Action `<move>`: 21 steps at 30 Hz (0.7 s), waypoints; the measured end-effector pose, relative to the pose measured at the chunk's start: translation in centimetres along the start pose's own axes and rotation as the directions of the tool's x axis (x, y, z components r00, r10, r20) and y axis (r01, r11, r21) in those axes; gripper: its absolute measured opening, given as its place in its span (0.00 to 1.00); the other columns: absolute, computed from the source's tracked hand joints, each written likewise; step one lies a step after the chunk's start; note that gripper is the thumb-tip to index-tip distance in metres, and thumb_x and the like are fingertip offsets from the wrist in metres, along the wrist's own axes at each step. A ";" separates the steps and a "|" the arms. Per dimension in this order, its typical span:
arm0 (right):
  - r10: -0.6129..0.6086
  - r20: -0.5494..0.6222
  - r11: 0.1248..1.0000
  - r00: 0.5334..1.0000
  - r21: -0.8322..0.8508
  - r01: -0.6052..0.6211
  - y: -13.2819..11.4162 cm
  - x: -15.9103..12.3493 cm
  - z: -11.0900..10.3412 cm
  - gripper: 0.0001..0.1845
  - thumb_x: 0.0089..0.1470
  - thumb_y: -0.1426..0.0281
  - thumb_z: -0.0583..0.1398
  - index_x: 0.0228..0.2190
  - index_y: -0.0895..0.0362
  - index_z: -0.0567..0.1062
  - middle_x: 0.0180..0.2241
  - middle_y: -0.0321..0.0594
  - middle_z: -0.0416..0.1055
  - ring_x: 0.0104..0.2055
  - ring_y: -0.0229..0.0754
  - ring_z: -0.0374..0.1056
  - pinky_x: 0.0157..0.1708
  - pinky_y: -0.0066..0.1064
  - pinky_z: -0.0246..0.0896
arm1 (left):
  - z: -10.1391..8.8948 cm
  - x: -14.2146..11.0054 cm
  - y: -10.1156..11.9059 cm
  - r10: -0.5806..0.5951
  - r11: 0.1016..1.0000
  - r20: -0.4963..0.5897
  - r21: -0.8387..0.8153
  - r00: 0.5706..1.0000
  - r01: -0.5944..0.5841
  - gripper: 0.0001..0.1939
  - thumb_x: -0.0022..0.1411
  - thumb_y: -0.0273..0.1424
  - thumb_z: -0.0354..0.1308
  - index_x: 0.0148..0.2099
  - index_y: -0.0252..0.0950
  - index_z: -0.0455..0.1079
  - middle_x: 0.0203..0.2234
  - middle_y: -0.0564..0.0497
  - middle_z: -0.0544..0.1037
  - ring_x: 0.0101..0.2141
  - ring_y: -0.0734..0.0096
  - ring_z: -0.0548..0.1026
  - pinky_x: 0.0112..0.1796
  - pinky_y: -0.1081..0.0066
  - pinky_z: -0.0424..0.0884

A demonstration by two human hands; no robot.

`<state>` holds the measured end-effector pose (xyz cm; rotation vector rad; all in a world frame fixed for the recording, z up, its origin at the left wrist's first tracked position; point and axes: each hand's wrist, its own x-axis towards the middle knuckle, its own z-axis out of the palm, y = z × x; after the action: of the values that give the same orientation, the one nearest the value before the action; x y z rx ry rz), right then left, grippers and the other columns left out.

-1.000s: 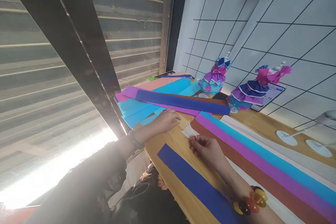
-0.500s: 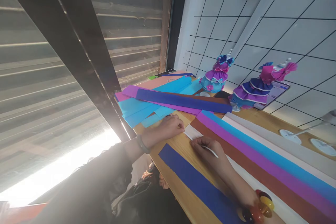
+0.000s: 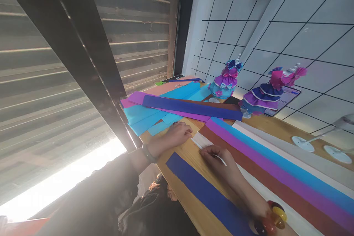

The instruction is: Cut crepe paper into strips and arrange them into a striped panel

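Observation:
My left hand [image 3: 178, 133] rests curled on the wooden table [image 3: 190, 199], knuckles up, beside the near end of a white paper strip [image 3: 201, 140]. My right hand [image 3: 221, 158] is pinched on a thin white stick [image 3: 221, 159] and sits on that white strip's end. A dark blue paper strip [image 3: 204, 190] lies on the table just below both hands. Long brown, purple and light blue strips [image 3: 276, 180] run away to the right past my right hand.
A pile of blue, purple and pink paper sheets [image 3: 166, 105] lies at the table's far left. Two paper-dressed doll figures [image 3: 226, 81] [image 3: 269, 94] and a phone [image 3: 287, 97] stand by the grid wall. White round stands [image 3: 302, 143] sit at the right.
My right hand laid the white stick down flat from upright and settled onto the white strip. My left hand slid slightly toward me along the table.

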<state>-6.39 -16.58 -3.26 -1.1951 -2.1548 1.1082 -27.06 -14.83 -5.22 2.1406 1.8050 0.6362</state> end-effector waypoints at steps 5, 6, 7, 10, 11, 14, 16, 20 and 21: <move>0.001 -0.011 1.000 1.000 -0.031 -0.001 0.3 -0.4 -0.5 0.15 0.52 0.60 0.53 0.24 0.57 0.72 0.27 0.38 0.71 0.30 0.41 0.65 0.29 0.30 0.56 | -0.1 0.1 0.0 -0.007 1.000 -0.009 -0.010 1.000 0.007 0.12 0.55 0.26 0.48 0.39 0.37 0.70 0.37 0.51 0.75 0.41 0.67 0.70 0.45 0.66 0.61; 0.000 -0.007 1.000 1.000 -0.031 0.000 0.3 -0.5 -0.6 0.15 0.52 0.60 0.53 0.23 0.57 0.72 0.27 0.39 0.71 0.30 0.41 0.65 0.30 0.30 0.57 | -0.3 0.1 0.1 -0.012 1.000 -0.010 -0.015 1.000 0.011 0.13 0.56 0.25 0.47 0.40 0.37 0.70 0.38 0.51 0.75 0.41 0.68 0.70 0.45 0.67 0.61; -0.002 -0.004 1.000 1.000 -0.031 0.002 0.2 -0.6 -0.7 0.15 0.52 0.60 0.53 0.23 0.57 0.72 0.28 0.39 0.72 0.31 0.41 0.65 0.30 0.30 0.57 | -0.4 0.1 0.2 -0.016 1.000 -0.010 -0.020 1.000 0.016 0.14 0.56 0.25 0.46 0.41 0.38 0.70 0.39 0.51 0.75 0.42 0.69 0.70 0.46 0.67 0.61; -0.006 -0.001 0.999 1.000 -0.033 0.006 0.1 -1.2 -1.1 0.16 0.52 0.60 0.53 0.23 0.57 0.72 0.28 0.38 0.72 0.31 0.42 0.65 0.30 0.30 0.57 | -0.5 0.0 0.5 -0.031 0.999 -0.008 -0.030 0.999 0.031 0.14 0.57 0.30 0.48 0.44 0.38 0.69 0.38 0.51 0.75 0.42 0.68 0.70 0.47 0.67 0.60; -0.005 -0.003 0.999 1.000 -0.035 0.005 0.2 -1.4 -1.2 0.16 0.52 0.60 0.53 0.23 0.57 0.72 0.28 0.38 0.72 0.31 0.41 0.65 0.30 0.29 0.57 | -0.4 0.0 0.5 -0.036 0.999 -0.008 -0.030 0.999 0.036 0.14 0.56 0.32 0.50 0.45 0.38 0.68 0.37 0.51 0.75 0.41 0.67 0.70 0.46 0.66 0.61; 0.006 -0.014 0.999 1.000 -0.050 -0.007 0.7 -2.5 -2.2 0.16 0.52 0.59 0.53 0.22 0.56 0.71 0.26 0.37 0.71 0.29 0.41 0.64 0.28 0.29 0.57 | -0.1 0.0 0.3 -0.045 0.999 -0.014 -0.026 0.999 0.045 0.17 0.53 0.35 0.54 0.46 0.38 0.68 0.35 0.50 0.74 0.41 0.64 0.69 0.45 0.65 0.61; 0.032 -0.016 0.997 0.999 -0.073 -0.033 1.3 -3.6 -3.1 0.16 0.52 0.59 0.53 0.22 0.56 0.72 0.25 0.37 0.71 0.29 0.42 0.65 0.28 0.30 0.57 | 0.1 0.1 0.2 -0.048 0.999 -0.018 -0.026 0.999 0.047 0.18 0.53 0.35 0.54 0.47 0.39 0.67 0.35 0.50 0.73 0.40 0.64 0.69 0.44 0.65 0.62; 0.108 -0.038 0.984 0.993 -0.140 -0.112 2.6 -6.8 -5.2 0.18 0.52 0.57 0.53 0.23 0.55 0.74 0.27 0.38 0.72 0.31 0.43 0.66 0.30 0.30 0.60 | 0.0 0.4 0.1 -0.059 0.998 -0.013 -0.038 0.998 0.058 0.17 0.52 0.34 0.55 0.46 0.39 0.68 0.32 0.52 0.74 0.38 0.65 0.70 0.43 0.66 0.62; 0.125 -0.059 0.979 0.990 -0.155 -0.133 2.8 -7.7 -5.8 0.18 0.52 0.57 0.52 0.23 0.55 0.74 0.27 0.38 0.72 0.31 0.43 0.66 0.29 0.30 0.61 | 0.0 0.4 0.1 -0.062 0.997 -0.012 -0.043 0.998 0.062 0.17 0.52 0.34 0.55 0.46 0.40 0.69 0.31 0.52 0.74 0.38 0.65 0.70 0.42 0.66 0.62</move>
<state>3.02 -19.72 -2.08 -1.4363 -2.1881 0.9614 -26.89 -14.45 -5.06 2.0495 1.8398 0.6690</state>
